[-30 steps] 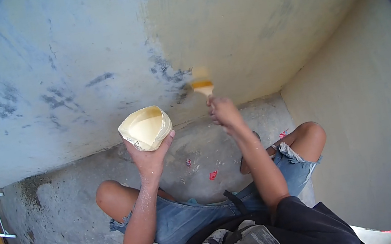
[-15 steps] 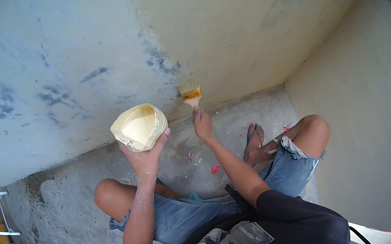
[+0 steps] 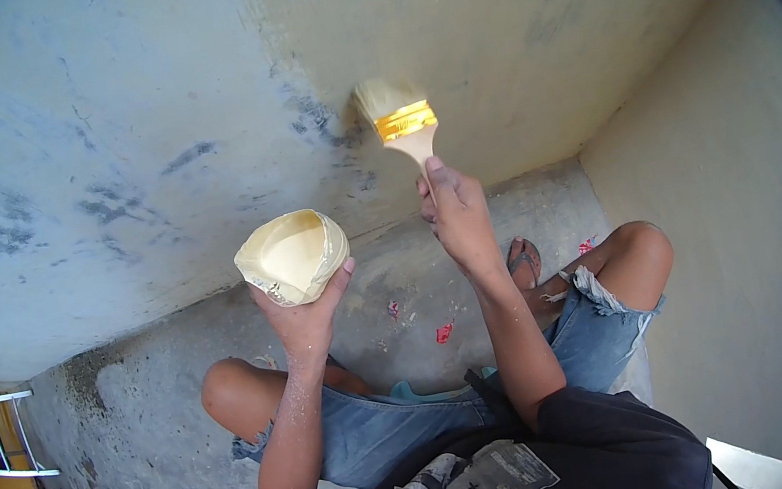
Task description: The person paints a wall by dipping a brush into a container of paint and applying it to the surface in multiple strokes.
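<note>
The right hand [image 3: 457, 209] closes around the pale wooden handle of a flat paintbrush with a yellow band [image 3: 406, 121], held upright and leaning slightly left. Above that grip, the blurred bristles meet a wall of pale blue and beige [image 3: 483, 48], just beside a dark, patchy scuff [image 3: 317, 119]. To the grip's left and a little lower, the left hand [image 3: 302, 327] cups the base of a round, cream-coated container with a ragged rim [image 3: 334, 261], its mouth tilted up over smooth cream paint [image 3: 293, 254]. Below the grip, a small red scrap [image 3: 445, 333] lies on the grey concrete floor [image 3: 400, 370], near frayed blue denim shorts [image 3: 380, 438].
</note>
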{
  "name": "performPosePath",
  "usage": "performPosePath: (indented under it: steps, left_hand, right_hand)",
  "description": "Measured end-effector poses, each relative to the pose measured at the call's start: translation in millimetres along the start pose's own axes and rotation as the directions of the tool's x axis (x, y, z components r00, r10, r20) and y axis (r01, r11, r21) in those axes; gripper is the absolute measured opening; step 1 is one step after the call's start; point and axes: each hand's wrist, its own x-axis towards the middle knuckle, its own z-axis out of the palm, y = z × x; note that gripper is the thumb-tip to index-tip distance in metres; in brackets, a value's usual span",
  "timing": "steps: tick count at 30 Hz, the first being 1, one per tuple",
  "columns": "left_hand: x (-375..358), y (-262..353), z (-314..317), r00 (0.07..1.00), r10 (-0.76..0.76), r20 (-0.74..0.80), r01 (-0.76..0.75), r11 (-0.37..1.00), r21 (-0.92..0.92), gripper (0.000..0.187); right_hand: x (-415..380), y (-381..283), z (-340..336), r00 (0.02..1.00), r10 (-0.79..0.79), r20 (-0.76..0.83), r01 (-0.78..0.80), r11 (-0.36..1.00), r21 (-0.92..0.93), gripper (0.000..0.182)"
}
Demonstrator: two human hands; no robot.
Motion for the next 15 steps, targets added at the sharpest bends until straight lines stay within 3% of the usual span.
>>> performPosePath:
  steps: [1, 3, 4, 6, 8, 11, 13, 15]
  left_hand:
    - [-1, 1, 0, 1.0, 0.003, 0.019, -0.003, 1.0, 0.011, 0.085]
    - [-1, 2, 2, 1.0, 0.002, 0.008, -0.003, 1.0, 0.003, 0.084]
    - [-2, 3, 3, 1.0, -0.001, -0.006, 0.001, 1.0, -0.008, 0.083]
    - [-2, 7, 3, 1.0, 0.001, -0.004, -0.001, 1.0, 0.003, 0.081]
    - [-2, 7, 3, 1.0, -0.003, 0.004, 0.003, 1.0, 0.025, 0.079]
    - [-1, 3, 0, 1.0, 0.005, 0.025, -0.006, 0.999, 0.042, 0.076]
    - [-3, 2, 2, 1.0, -0.015, -0.01, 0.015, 0.999, 0.033, 0.073]
    - [-3, 3, 2, 1.0, -0.009, 0.006, 0.008, 0.999, 0.046, 0.073]
  right_hand:
    - [3, 6, 4, 1.0, 0.006, 0.001, -0.006, 1.0, 0.001, 0.047]
    - [19, 36, 18, 0.975, -0.194, -0.106, 0.2, 0.978, 0.06, 0.049]
    - [29, 65, 21, 0.974, -0.194, -0.112, 0.202, 0.977, 0.065, 0.049]
    - [57, 148, 23, 0.962, -0.238, -0.136, 0.21, 0.959, -0.191, 0.055]
    - [59, 218, 22, 0.963, -0.218, -0.161, 0.161, 0.937, -0.31, 0.057]
    - [50, 316, 10, 0.972, -0.153, -0.181, 0.075, 0.923, -0.379, 0.06]
    - [43, 353, 1, 0.955, 0.259, -0.145, -0.295, 0.887, -0.356, 0.06]
    - [44, 338, -4, 0.921, 0.349, -0.175, -0.389, 0.855, -0.342, 0.059]
